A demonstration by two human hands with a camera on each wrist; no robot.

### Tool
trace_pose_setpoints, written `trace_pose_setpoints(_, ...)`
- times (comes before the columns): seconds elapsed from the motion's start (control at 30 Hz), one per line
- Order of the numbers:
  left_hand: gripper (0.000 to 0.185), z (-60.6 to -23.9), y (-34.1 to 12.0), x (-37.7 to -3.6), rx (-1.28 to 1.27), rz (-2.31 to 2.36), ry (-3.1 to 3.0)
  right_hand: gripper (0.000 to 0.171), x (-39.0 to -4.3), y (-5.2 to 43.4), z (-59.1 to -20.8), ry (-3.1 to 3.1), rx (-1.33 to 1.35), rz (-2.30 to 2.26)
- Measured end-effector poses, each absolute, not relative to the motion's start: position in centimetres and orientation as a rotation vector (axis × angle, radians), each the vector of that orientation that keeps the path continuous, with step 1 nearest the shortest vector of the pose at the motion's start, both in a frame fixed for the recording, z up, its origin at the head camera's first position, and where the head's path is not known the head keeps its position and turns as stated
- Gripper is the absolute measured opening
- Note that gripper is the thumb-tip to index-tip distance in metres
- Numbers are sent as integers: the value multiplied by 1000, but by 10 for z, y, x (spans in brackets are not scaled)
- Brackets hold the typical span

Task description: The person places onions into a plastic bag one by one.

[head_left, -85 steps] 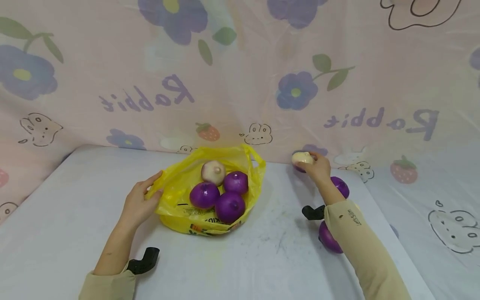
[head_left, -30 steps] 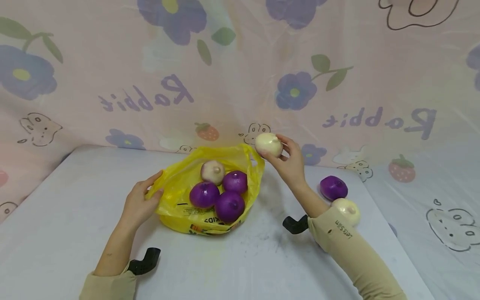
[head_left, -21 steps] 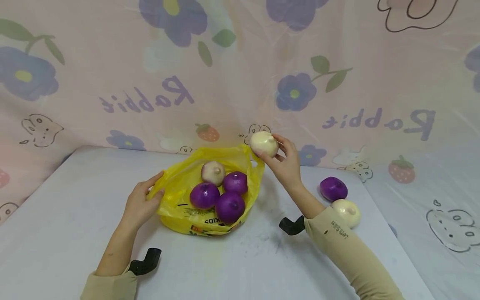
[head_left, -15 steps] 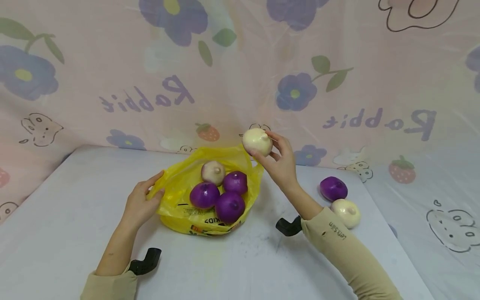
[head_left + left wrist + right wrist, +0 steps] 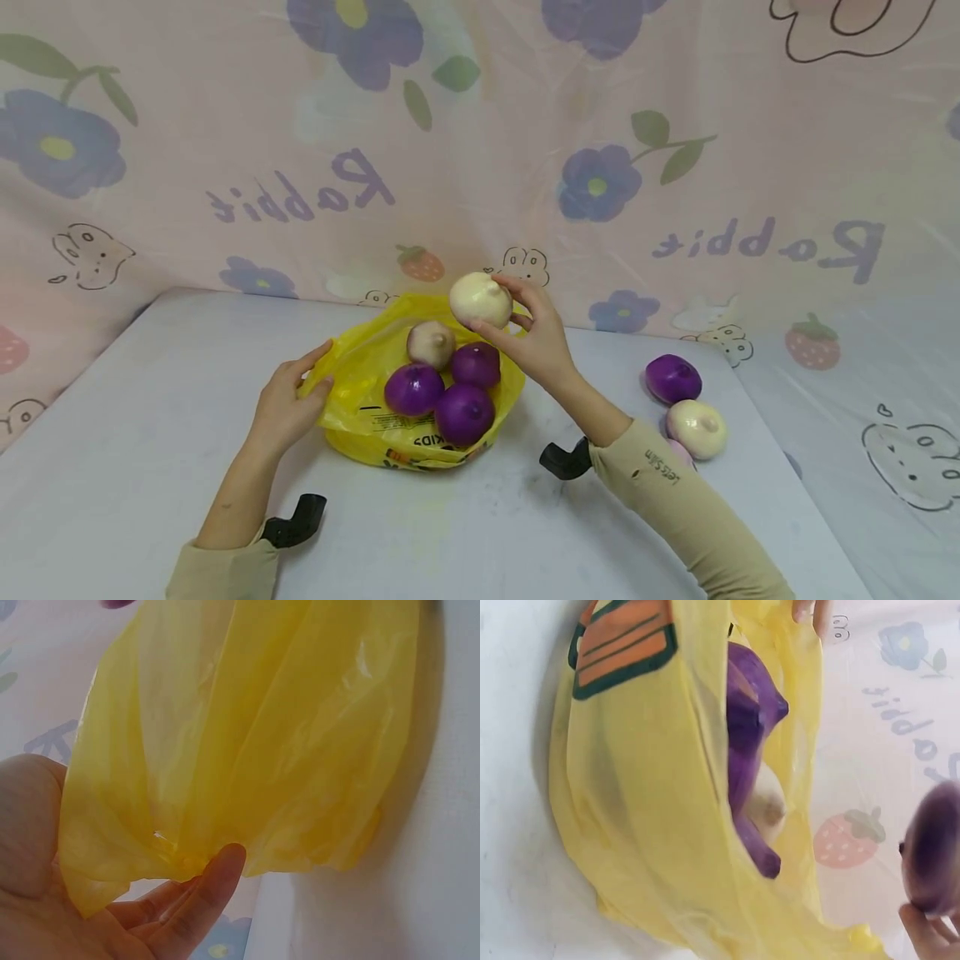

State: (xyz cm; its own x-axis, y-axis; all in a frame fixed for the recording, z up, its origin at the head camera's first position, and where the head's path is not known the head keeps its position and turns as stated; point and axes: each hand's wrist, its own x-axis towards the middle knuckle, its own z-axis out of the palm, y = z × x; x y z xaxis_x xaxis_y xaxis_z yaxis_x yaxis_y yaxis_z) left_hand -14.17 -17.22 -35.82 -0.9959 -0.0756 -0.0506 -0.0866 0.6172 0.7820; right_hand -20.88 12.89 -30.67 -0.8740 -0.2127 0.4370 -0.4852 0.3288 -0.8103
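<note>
A yellow plastic bag stands mouth up on the table, with purple onions and a whitish onion inside. My left hand grips its left edge; in the left wrist view the thumb and fingers close on gathered yellow film. Above the bag's right side, my right hand holds another onion between thumb and fingers. That onion looks cream-white from the head and purple on the side seen in the right wrist view.
Right of the bag on the white table lie a purple onion and a white onion. A pinkish one is partly hidden by the right sleeve. A printed cloth hangs behind the table.
My right hand has lifted the white-topped onion from the table's far right and carried it left, over the bag. My left hand keeps its grip on the bag's edge.
</note>
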Motion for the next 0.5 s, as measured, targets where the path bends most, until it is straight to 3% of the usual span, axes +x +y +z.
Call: trace_pose_setpoints(0.5, 55, -356, -171, -141, -134, 1366, 2811, 58, -199, 111, -317, -2670, 1090, 1571)
